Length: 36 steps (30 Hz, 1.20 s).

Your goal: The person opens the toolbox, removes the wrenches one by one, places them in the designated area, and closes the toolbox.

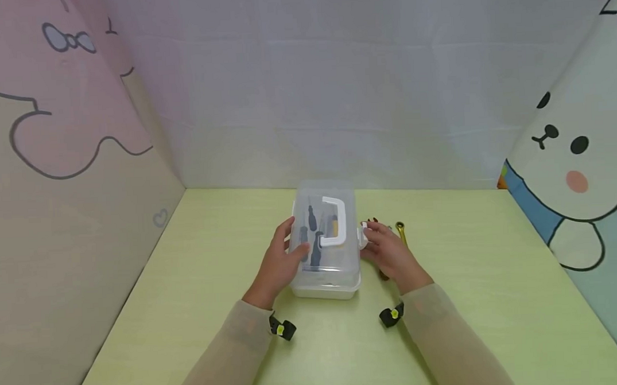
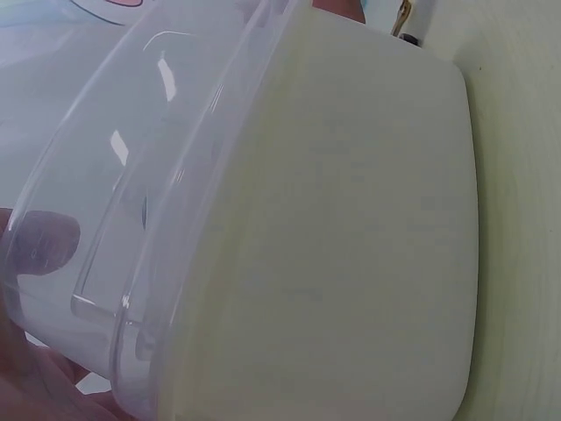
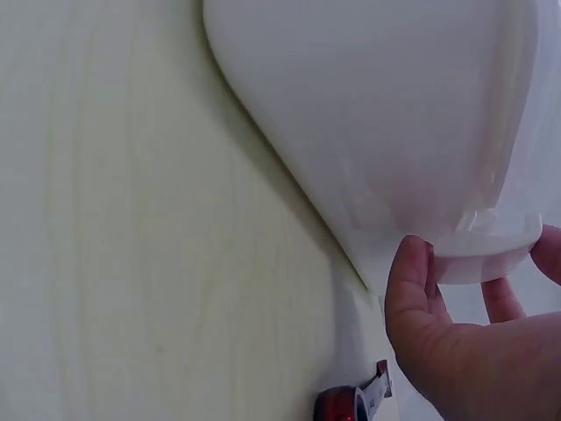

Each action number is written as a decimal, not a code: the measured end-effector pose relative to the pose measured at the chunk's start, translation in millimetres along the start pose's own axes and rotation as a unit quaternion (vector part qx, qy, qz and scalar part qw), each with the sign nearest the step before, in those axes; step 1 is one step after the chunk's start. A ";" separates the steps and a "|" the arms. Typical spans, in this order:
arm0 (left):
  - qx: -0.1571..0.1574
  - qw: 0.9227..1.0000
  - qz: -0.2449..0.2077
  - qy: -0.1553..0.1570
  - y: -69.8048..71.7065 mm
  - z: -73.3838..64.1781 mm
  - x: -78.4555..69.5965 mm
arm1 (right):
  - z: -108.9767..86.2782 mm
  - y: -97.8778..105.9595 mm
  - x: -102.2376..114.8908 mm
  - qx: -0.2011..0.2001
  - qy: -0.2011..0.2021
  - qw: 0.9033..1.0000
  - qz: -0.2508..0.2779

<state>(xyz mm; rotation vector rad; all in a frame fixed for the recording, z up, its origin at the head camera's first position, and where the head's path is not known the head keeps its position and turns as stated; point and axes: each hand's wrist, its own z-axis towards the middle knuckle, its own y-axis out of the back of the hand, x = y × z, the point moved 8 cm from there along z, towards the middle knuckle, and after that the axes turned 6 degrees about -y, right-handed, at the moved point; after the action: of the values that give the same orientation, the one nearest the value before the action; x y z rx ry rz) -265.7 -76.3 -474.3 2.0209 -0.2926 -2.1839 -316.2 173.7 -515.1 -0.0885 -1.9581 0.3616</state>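
A toolbox (image 1: 327, 293) with a white base and a clear lid (image 1: 337, 263) stands on the table. Screwdriver-like tools with dark handles (image 1: 312, 220) show through the lid, beside a white carry handle (image 1: 342, 221). My left hand (image 1: 279, 265) grips the box's left side, its thumb over the lid. On the other side, my right hand (image 1: 391, 256) pinches the white latch (image 3: 491, 260) between thumb and fingers. The latch stands out from the box wall in the right wrist view. Most left fingers are hidden behind the box.
A gold-coloured wrench (image 1: 401, 232) lies just beyond my right hand. A red and metal tool (image 3: 337, 405), partly cut off, lies near the box in the right wrist view. White cloth (image 1: 315, 100) hangs along the table's back edge, with cartoon-printed panels on both sides.
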 end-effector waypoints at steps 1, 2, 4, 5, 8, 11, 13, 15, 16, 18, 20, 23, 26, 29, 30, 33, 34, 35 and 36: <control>-0.002 1.000 -0.001 0.000 0.6 -0.1 0.1 | 0.5 -0.4 0.7 -0.001 0.002 1.000 -0.009; -0.003 1.000 -0.002 0.001 1.1 -0.4 -0.1 | 0.6 -0.9 1.6 -0.003 0.006 1.000 -0.020; -0.004 1.000 -0.002 0.002 1.4 -0.7 0.2 | 1.0 -1.5 3.6 -0.011 0.013 0.999 -0.040; -0.003 1.000 -0.002 0.002 1.2 -0.8 0.2 | 0.9 -1.5 4.9 -0.017 0.015 0.998 -0.051; 0.001 1.000 -0.005 0.000 -0.9 -0.7 -0.4 | -0.7 -0.7 9.3 -0.040 0.021 0.995 -0.092; 0.004 1.000 -0.008 -0.003 -3.0 -0.6 -0.9 | -4.2 -1.5 14.2 -0.061 0.023 0.989 -0.131; 0.005 1.000 -0.009 -0.003 -3.6 -0.4 -1.0 | -7.1 -3.0 16.6 -0.069 0.023 0.986 -0.147; 0.005 1.000 -0.008 -0.004 -3.9 -0.5 -0.9 | -9.0 -4.1 17.6 -0.075 0.023 0.984 -0.159; 0.006 1.000 -0.009 -0.004 -4.0 -0.6 -1.1 | -9.8 -4.5 17.5 -0.077 0.021 0.984 -0.162; 0.006 1.000 -0.008 -0.003 -3.7 -1.0 -1.4 | -10.2 -5.3 15.9 -0.081 0.019 0.983 -0.164; 0.005 1.000 -0.007 0.001 -3.0 -1.3 -1.3 | -9.9 -6.3 13.5 -0.083 0.018 0.983 -0.165; 0.003 1.000 -0.007 0.004 -2.0 -1.8 -0.6 | -10.7 -8.7 11.1 -0.083 0.022 0.982 -0.166; 0.005 1.000 -0.007 0.006 -1.3 -2.9 0.3 | -10.3 -9.7 10.3 -0.080 0.027 0.980 -0.182; 0.008 1.000 -0.008 0.006 -1.3 -4.1 0.6 | -8.6 -8.6 12.5 -0.086 0.024 0.973 -0.215; 0.009 1.000 -0.009 0.006 -1.2 -4.4 0.4 | -8.2 -8.5 14.3 -0.089 0.020 0.969 -0.229; 0.012 1.000 -0.011 0.007 -1.5 -4.7 0.2 | -8.6 -8.8 20.5 -0.103 0.001 0.959 -0.262; 0.013 1.000 -0.011 0.007 -1.6 -4.5 0.4 | -9.2 -9.5 22.3 -0.107 -0.005 0.958 -0.268; 0.013 1.000 -0.010 0.008 -1.3 -4.8 0.3 | -10.0 -10.6 24.0 -0.112 -0.010 0.955 -0.273; 0.014 1.000 -0.010 0.008 -1.1 -4.8 0.2 | -10.8 -11.8 25.6 -0.115 -0.015 0.954 -0.275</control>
<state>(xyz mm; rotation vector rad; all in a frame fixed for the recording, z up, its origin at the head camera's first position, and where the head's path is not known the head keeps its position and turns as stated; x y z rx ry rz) -260.9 -75.4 -475.1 2.0638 -0.3036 -2.1847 -315.5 170.6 -485.1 0.3105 -1.9531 -0.2332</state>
